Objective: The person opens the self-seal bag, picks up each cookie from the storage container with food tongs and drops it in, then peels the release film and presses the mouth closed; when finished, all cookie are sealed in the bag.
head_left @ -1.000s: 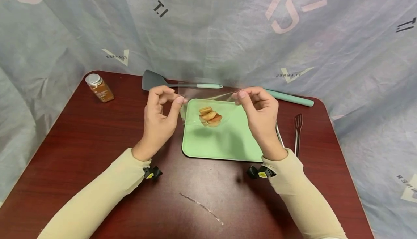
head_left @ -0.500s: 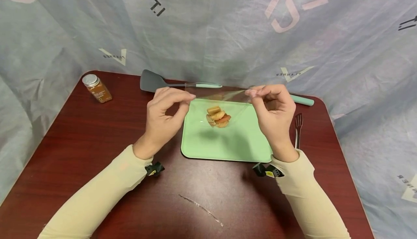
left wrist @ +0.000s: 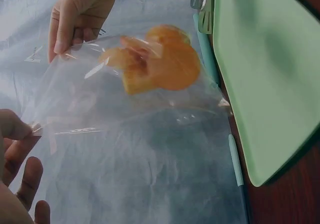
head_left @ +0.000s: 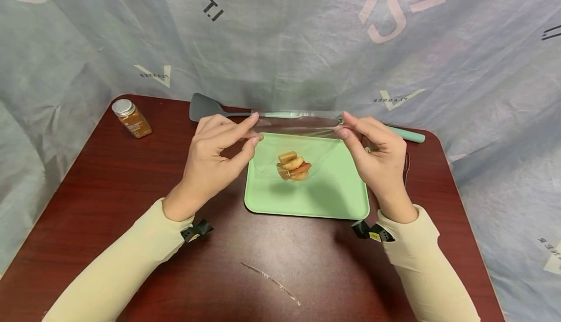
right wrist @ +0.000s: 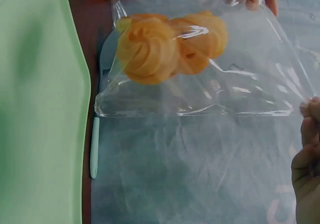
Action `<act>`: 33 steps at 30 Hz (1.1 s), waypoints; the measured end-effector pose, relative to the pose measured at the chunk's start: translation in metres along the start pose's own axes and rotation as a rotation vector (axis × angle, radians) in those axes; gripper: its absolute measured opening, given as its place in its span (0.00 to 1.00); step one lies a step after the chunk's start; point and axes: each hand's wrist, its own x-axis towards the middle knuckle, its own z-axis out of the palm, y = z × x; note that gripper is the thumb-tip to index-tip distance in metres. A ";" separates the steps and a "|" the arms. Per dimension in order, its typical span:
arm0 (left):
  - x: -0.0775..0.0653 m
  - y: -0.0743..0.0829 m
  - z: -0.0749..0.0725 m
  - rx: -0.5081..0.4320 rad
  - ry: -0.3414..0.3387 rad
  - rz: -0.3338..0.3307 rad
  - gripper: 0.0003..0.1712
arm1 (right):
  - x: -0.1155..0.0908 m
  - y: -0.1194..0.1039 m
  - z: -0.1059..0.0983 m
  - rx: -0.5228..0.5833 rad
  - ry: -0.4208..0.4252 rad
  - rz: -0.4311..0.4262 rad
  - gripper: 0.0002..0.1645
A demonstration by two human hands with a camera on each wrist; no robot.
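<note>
A clear plastic bag (right wrist: 240, 78) hangs above the light green tray (head_left: 307, 205), its top edge stretched between two hands. Several golden-brown pastry pieces (head_left: 294, 167) lie low in the bag; one with a swirled top (right wrist: 147, 53) shows in the right wrist view. My left hand (head_left: 215, 149) pinches the bag's upper left corner between fingers and thumb. At the opposite top corner, my right hand (head_left: 379, 154) pinches the film with thumb and forefinger. The left wrist view shows both hands on the mouth end, with the food toward the other end.
A spice jar (head_left: 132, 118) with a silver lid stands at the table's back left. Behind the bag lies a grey spatula (head_left: 205, 108). A teal handle (head_left: 407, 134) and a partly hidden slotted utensil (head_left: 406, 168) are right of the tray. A grey curtain (head_left: 280, 44) hangs behind the table.
Both hands have moved right with the bag, the right one farther, so they stand wider apart. The bag's mouth is stretched straighter, and the pastry pieces have shifted right and slightly nearer.
</note>
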 end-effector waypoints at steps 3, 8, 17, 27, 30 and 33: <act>-0.002 0.002 -0.003 0.036 -0.024 -0.029 0.15 | 0.000 -0.003 -0.003 -0.089 -0.036 -0.015 0.12; -0.004 0.005 -0.005 0.070 -0.018 -0.059 0.10 | 0.001 -0.013 -0.004 -0.203 -0.080 -0.021 0.10; -0.002 0.014 -0.005 0.034 0.019 -0.143 0.07 | 0.004 -0.021 -0.004 -0.196 -0.172 0.005 0.05; 0.003 0.019 -0.005 -0.410 -0.079 -0.435 0.03 | -0.006 0.008 -0.013 0.133 -0.174 0.117 0.11; 0.003 0.018 -0.003 -0.482 -0.066 -0.493 0.03 | -0.006 0.010 -0.012 0.160 -0.160 0.125 0.12; 0.005 0.018 -0.001 -0.502 -0.032 -0.506 0.04 | -0.007 0.009 -0.011 0.171 -0.153 0.134 0.11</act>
